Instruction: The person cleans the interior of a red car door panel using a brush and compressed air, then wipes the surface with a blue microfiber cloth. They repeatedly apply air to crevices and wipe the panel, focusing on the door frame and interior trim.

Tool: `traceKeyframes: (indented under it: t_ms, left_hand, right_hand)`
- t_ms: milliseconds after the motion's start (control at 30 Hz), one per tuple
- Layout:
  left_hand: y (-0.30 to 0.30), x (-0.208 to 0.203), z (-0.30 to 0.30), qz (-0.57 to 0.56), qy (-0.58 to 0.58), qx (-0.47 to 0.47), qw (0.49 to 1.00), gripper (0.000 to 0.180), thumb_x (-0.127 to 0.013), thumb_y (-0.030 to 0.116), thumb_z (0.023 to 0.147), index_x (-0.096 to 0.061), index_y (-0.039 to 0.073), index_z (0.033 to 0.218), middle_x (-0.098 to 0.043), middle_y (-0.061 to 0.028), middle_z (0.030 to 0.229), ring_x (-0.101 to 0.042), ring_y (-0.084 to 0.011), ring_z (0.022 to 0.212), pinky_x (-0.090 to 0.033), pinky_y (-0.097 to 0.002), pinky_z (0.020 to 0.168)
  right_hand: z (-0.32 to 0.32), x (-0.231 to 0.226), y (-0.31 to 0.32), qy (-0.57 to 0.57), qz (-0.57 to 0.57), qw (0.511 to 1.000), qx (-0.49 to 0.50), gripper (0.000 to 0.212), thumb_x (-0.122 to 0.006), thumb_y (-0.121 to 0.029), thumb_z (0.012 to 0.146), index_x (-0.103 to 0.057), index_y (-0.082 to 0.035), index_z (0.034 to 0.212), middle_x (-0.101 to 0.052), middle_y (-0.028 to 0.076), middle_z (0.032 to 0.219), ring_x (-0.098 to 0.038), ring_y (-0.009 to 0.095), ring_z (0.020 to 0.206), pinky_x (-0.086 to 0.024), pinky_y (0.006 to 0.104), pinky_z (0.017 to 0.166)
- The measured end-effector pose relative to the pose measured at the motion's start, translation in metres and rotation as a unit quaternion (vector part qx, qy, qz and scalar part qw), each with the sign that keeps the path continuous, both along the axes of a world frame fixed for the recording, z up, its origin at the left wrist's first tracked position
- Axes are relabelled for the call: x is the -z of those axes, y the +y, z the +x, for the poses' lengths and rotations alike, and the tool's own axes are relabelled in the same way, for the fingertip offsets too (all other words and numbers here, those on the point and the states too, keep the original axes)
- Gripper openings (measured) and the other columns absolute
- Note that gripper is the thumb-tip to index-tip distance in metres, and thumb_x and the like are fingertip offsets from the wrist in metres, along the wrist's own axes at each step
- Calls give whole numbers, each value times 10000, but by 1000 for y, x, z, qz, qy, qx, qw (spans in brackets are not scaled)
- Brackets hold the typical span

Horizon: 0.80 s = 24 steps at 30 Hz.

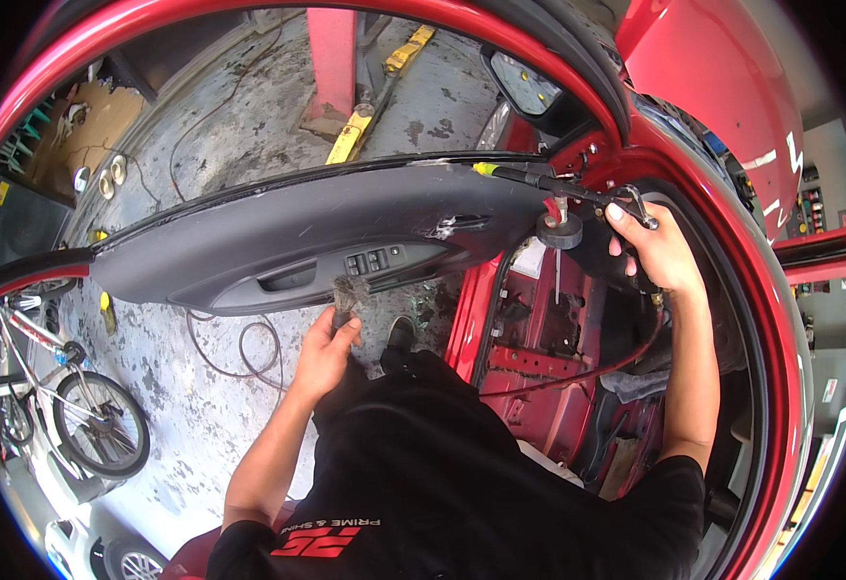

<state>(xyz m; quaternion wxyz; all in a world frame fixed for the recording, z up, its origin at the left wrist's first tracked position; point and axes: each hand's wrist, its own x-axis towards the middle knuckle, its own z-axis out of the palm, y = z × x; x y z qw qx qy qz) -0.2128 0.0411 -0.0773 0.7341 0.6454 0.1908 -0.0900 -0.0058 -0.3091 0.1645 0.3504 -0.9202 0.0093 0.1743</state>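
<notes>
My left hand (326, 350) is closed around the handle of a brush (350, 292). Its greyish bristles point up and stand just below the window switches (375, 259) on the grey car door panel (239, 237). In my right hand (663, 249) is a black spray gun (587, 193), held by its grip near the door's hinge side. The gun's yellow nozzle tip (484, 169) points left along the panel's upper edge. A dark round cap with a thin tube (558, 232) hangs under the gun. White foam or residue (442, 228) shows around the inner door handle.
A dark red hose (587, 379) runs from the gun across the bare red car floor (539, 411). Another hose (261, 353) lies coiled on the worn grey workshop floor. Beyond the door stand a red lift post (332, 63) and yellow lift arm (350, 135); a bicycle (99, 420) is at left.
</notes>
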Motion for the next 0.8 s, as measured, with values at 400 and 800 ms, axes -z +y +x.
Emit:
traceKeyframes:
  t_ms: [400,800]
  left_hand:
    - [7,1,-15,-11,-1,-44,999,163,-628,240,1046,-626,78,1041,-629,22,820,-518,-63,725,-425,-255,671]
    - [22,5,-41,0,-22,-105,994,155,-628,241,1045,-609,89,1020,-607,21,795,-443,-39,623,-351,-228,566]
  right_hand:
    - [4,2,49,19,51,995,-89,426,-710,-455,992,-712,-31,1033,-610,-6,688,-494,56,510,-388,235,469]
    - [7,17,113,23,85,982,-167,436,-725,-456,982,-739,-27,1058,-623,-3,706,-532,52,569,-423,232,483]
